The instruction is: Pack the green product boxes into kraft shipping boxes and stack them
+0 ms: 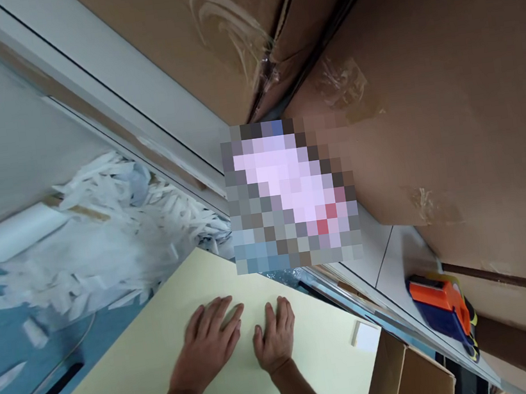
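Board [125, 370]: seemingly being steadied.
Left hand [207, 341]: atop it, fingers spread.
Right hand [276, 336]: likewise, fingers slightly parted.
Next move: likely needs raised fingers.

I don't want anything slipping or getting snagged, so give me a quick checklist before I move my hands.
1. Left hand free: ok, resting on the yellow board with fingers spread, holding nothing.
2. Right hand free: ok, also resting on the board, empty.
3. Board bare apart from the hands: not ok, a small white pad lies near its right-hand corner.
4. Orange tool off the board: ok, it lies on the white ledge.
5. Blue floor free of litter: not ok, white scraps are heaped there.
6. Board firmly supported: cannot tell, its underside is hidden.
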`<action>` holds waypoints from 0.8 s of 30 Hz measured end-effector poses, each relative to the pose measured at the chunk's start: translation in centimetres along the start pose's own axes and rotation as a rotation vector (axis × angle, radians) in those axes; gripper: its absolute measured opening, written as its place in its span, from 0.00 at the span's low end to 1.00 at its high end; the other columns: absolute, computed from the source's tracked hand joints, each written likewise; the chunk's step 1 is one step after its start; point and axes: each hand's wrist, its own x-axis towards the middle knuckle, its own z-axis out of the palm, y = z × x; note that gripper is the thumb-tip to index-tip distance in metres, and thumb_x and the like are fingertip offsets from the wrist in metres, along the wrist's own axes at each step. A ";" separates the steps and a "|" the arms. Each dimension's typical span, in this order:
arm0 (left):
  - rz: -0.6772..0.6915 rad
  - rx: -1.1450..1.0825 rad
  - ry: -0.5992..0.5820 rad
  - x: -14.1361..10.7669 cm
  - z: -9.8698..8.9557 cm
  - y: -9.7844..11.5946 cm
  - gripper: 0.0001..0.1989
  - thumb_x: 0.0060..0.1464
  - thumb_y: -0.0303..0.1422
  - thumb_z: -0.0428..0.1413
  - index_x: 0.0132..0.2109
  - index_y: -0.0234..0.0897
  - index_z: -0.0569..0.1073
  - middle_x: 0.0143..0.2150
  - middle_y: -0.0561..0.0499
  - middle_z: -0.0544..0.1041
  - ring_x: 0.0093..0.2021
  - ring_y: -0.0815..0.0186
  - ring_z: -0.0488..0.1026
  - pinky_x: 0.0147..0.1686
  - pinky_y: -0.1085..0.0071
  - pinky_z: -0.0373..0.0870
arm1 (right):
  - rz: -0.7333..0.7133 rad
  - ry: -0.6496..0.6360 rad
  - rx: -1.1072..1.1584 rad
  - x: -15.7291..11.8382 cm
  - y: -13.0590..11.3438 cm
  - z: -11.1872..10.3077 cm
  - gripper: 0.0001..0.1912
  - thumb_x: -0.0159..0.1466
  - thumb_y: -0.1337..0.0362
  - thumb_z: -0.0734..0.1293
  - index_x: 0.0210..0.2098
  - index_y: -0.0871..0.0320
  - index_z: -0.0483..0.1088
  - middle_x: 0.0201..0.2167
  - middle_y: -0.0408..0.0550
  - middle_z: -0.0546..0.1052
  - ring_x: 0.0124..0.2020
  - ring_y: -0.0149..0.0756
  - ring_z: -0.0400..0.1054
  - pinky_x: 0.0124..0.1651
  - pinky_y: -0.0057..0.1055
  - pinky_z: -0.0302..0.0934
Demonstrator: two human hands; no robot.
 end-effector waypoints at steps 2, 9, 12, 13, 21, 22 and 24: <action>0.017 0.004 0.006 -0.2 0.3 -0.4 0.22 0.66 0.31 0.60 0.64 0.48 0.80 0.66 0.39 0.81 0.65 0.46 0.78 0.75 0.42 0.61 | 0.002 -0.035 0.008 -0.2 0.1 0.1 0.31 0.77 0.55 0.63 0.73 0.63 0.69 0.72 0.77 0.68 0.73 0.70 0.65 0.62 0.67 0.72; -0.054 -0.113 0.010 -0.6 0.9 -0.4 0.26 0.65 0.31 0.60 0.68 0.51 0.79 0.67 0.41 0.81 0.66 0.45 0.78 0.76 0.43 0.61 | 0.021 -0.057 0.031 -0.2 0.1 0.2 0.33 0.75 0.56 0.63 0.76 0.61 0.65 0.72 0.75 0.70 0.72 0.71 0.66 0.62 0.70 0.71; -0.048 -0.105 0.017 -0.5 0.9 -0.4 0.26 0.64 0.30 0.61 0.67 0.49 0.79 0.67 0.40 0.80 0.66 0.45 0.78 0.75 0.43 0.62 | 0.020 -0.044 0.035 0.0 0.1 0.2 0.33 0.75 0.57 0.63 0.76 0.60 0.65 0.72 0.75 0.69 0.73 0.70 0.66 0.63 0.70 0.71; -0.048 -0.101 0.019 -0.5 0.9 -0.4 0.25 0.64 0.30 0.61 0.67 0.49 0.79 0.67 0.40 0.80 0.66 0.45 0.78 0.75 0.42 0.62 | 0.018 -0.048 0.038 0.0 0.1 0.2 0.33 0.75 0.57 0.63 0.76 0.61 0.65 0.72 0.75 0.70 0.73 0.70 0.65 0.63 0.70 0.70; -0.018 -0.026 0.015 0.0 0.8 -0.4 0.23 0.65 0.31 0.61 0.65 0.49 0.79 0.67 0.40 0.80 0.66 0.45 0.78 0.74 0.42 0.63 | 0.022 -0.047 0.027 0.2 0.1 0.2 0.32 0.75 0.56 0.64 0.74 0.62 0.67 0.73 0.75 0.67 0.75 0.69 0.63 0.64 0.67 0.70; -0.016 -0.021 0.016 0.0 0.8 -0.3 0.23 0.65 0.31 0.61 0.65 0.48 0.79 0.67 0.39 0.80 0.66 0.44 0.77 0.74 0.42 0.63 | 0.027 -0.051 0.026 0.3 0.1 0.3 0.32 0.75 0.55 0.64 0.74 0.62 0.68 0.73 0.74 0.67 0.75 0.69 0.63 0.64 0.67 0.70; -0.012 -0.020 0.019 -0.1 0.9 -0.2 0.22 0.66 0.31 0.61 0.65 0.47 0.79 0.68 0.39 0.80 0.67 0.44 0.77 0.74 0.42 0.63 | 0.028 -0.045 0.024 0.3 0.2 0.3 0.32 0.75 0.55 0.64 0.74 0.62 0.68 0.74 0.74 0.67 0.75 0.68 0.62 0.65 0.66 0.70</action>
